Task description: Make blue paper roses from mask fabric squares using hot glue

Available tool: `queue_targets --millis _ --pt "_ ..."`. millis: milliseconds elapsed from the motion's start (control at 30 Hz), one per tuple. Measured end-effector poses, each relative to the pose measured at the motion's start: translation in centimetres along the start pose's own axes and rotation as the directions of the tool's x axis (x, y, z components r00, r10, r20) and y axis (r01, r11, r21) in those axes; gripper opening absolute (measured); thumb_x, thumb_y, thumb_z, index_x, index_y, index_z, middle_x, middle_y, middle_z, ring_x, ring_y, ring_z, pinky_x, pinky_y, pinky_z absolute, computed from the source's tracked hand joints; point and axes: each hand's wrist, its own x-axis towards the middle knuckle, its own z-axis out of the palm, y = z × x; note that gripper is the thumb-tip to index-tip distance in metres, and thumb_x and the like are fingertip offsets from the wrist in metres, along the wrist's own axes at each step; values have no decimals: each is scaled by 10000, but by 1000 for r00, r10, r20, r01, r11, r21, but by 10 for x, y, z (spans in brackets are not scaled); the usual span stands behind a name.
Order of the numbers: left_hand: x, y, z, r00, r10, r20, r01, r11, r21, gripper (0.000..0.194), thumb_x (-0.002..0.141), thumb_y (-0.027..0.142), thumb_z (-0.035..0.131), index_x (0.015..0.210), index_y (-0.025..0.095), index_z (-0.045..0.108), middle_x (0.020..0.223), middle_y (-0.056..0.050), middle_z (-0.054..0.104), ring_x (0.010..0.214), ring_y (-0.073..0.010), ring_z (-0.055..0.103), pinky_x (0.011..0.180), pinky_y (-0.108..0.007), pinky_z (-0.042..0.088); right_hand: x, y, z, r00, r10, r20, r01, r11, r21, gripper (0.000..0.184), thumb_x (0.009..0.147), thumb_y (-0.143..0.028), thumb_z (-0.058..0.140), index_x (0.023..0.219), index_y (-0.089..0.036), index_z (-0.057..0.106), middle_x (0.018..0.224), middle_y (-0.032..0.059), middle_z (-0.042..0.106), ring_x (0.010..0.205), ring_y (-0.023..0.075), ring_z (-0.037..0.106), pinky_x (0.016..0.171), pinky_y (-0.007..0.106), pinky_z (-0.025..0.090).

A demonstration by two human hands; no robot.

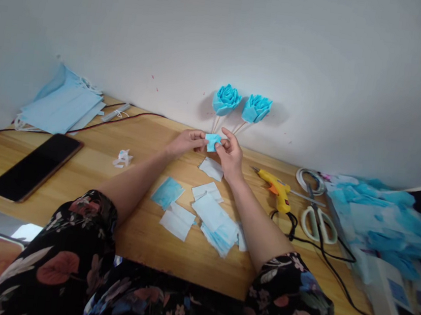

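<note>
While hands (186, 143) (232, 156) pinch a blue square (211, 139) — the wall (140, 41) stands near.

Inspection found one left hand (187, 142), one right hand (232, 158), one handheld blue square (212, 141) and two blue flowers (226, 100). On one table (94, 165) were counted one phone (35, 166), one glue gun (282, 191), one pair of scissors (316, 210), one coil of white cable (300, 181), one crumpled scrap (123, 158) and at least six loose pieces (177, 221), overlap having prevented an exact tally. One stack of face masks (61, 106) and one heap of blue scraps (383, 214) were also recorded, the number within each being impossible to establish.
</note>
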Motion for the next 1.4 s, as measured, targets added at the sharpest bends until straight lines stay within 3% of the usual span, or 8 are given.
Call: queue_targets --millis 200,467,867,1133,1300,1400 --pt "1 -1 2 999 -21 -28 21 1000 17 325 706 378 804 671 152 573 570 13 607 540 -71 506 568 -208 396 -3 -5 -1 999 -41 -17 41 999 -27 462 860 -504 660 1254 -264 631 747 -16 560 702 159 521 693 319 479" --pt "-1 2 3 1000 -15 4 15 999 53 318 686 390 804 666 147 599 578 14 592 561 -73 495 580 -215 372 -1 1 0 999 -1 33 1 1000 -1 576 796 -486 736 1305 -264 586 868 1 614 773 158 582 721 304 512" --pt "-3 6 0 996 -18 88 11 997 82 401 709 509 794 693 142 634 634 1 613 618 -89 523 634 -232 399 1 -3 0 1000 -4 24 5 1000 -29 559 808 -406 710 1320 -255 547 789 -32 604 692 135 552 662 281 490" --pt "-2 5 2 998 -45 54 40 995 87 382 703 462 820 716 146 606 618 4 626 592 -85 523 617 -225 396 -2 -4 1 999 15 34 -16 1000 18 589 788 -467 746 1311 -252 584 797 -23 613 704 139 567 684 288 510" --pt "-1 2 1 999 -31 13 30 998 61 362 725 423 813 683 152 577 586 10 610 565 -79 512 601 -221 385 -2 -5 -3 998 21 -67 -21 1000 4 532 850 -574 659 1278 -259 628 837 -2 644 740 155 585 712 307 517" --pt "-1 1 1 1000 -23 5 23 998 53 355 724 417 812 684 152 580 584 9 608 564 -80 508 600 -222 388 -2 -7 -3 998 22 -60 -22 1000 -9 545 835 -584 665 1268 -255 628 827 -1 636 750 163 583 719 316 511"
